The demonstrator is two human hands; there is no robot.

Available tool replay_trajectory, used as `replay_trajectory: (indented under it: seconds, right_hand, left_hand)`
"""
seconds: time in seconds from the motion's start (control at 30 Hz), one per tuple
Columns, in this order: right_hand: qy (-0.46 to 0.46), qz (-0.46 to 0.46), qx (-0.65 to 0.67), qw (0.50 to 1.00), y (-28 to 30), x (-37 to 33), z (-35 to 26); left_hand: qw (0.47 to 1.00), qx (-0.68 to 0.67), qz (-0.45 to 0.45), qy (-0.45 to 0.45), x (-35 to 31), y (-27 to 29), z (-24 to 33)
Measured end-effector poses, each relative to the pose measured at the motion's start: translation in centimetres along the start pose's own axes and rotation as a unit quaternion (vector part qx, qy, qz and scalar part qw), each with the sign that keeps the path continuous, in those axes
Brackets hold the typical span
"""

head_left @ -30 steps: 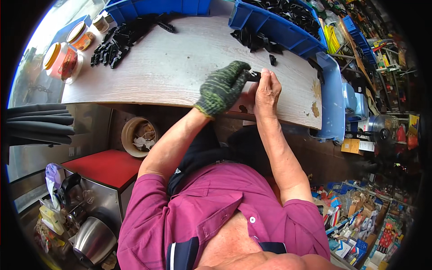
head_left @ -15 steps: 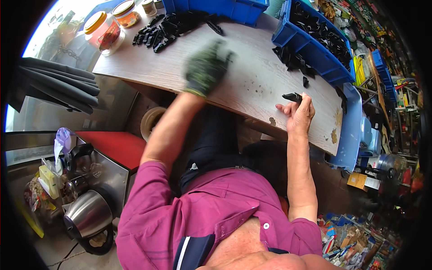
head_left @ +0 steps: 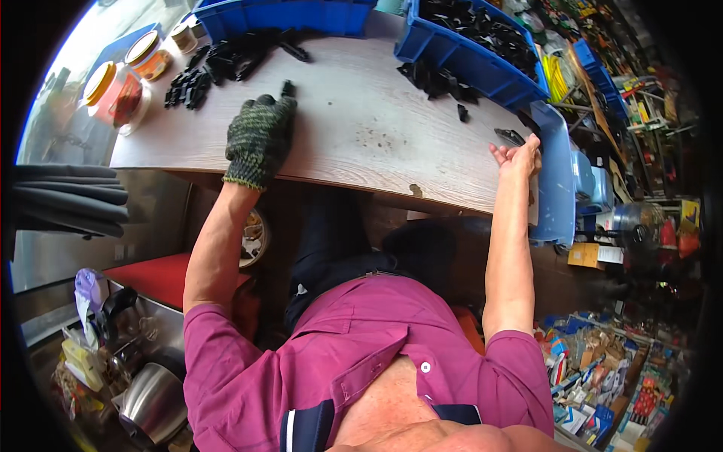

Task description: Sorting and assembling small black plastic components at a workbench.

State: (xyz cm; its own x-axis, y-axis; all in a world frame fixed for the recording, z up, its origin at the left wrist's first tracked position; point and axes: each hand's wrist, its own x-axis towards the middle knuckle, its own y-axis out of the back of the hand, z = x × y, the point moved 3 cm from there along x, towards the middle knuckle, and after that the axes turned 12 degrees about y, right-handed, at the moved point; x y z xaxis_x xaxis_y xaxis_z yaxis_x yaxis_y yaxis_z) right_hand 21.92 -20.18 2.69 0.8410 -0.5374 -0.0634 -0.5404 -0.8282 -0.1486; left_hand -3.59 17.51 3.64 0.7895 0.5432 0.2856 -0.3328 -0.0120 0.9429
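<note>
My left hand [head_left: 260, 142], in a dark green knitted glove, is over the left part of the table. Its fingers are closed on a small black plastic part [head_left: 288, 89] that sticks out beyond them. At the table's right end, beside a light blue plastic bin [head_left: 556, 177], my bare right hand [head_left: 518, 158] pinches another black plastic part [head_left: 510, 136]. Its lower fingers are loosely curled. Beyond the left hand lies a heap of black parts [head_left: 226, 59]. More loose black parts [head_left: 433, 79] lie in front of a blue crate [head_left: 474, 68] filled with similar pieces.
Another blue crate [head_left: 286, 19] stands at the far edge of the pale wooden table [head_left: 339, 154]. Lidded jars [head_left: 117, 94] stand at the far left. A metal kettle [head_left: 154, 399] is at lower left, near a red surface [head_left: 162, 275]. Crowded goods [head_left: 602, 361] fill the right side.
My right hand has moved right with its black part, up to the light blue bin. The left hand, blurred before, is now steadier and farther left. The whole view has shifted.
</note>
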Motion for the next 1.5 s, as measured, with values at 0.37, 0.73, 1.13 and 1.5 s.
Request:
replay_trajectory:
  seconds: [0.37, 0.73, 1.13, 1.5]
  right_hand:
    - [0.026, -0.255, -0.165, 0.952, -3.2, -3.4, 0.4]
    - [0.212, -0.340, -0.447, 0.800, -5.9, -4.8, 0.9]
    - [0.022, -0.551, -0.091, 0.829, -2.7, -10.7, 2.5]
    - [0.058, -0.550, -0.075, 0.830, -2.4, -12.0, 2.7]
  left_hand:
    - [0.986, -0.116, -0.030, -0.114, 2.1, -1.9, 6.3]
    - [0.928, -0.350, 0.082, -0.096, -0.5, -3.2, 8.8]
    - [0.840, -0.536, -0.012, -0.078, -0.4, -6.8, 16.6]
    - [0.827, -0.547, -0.088, 0.097, -0.6, -6.3, 16.4]
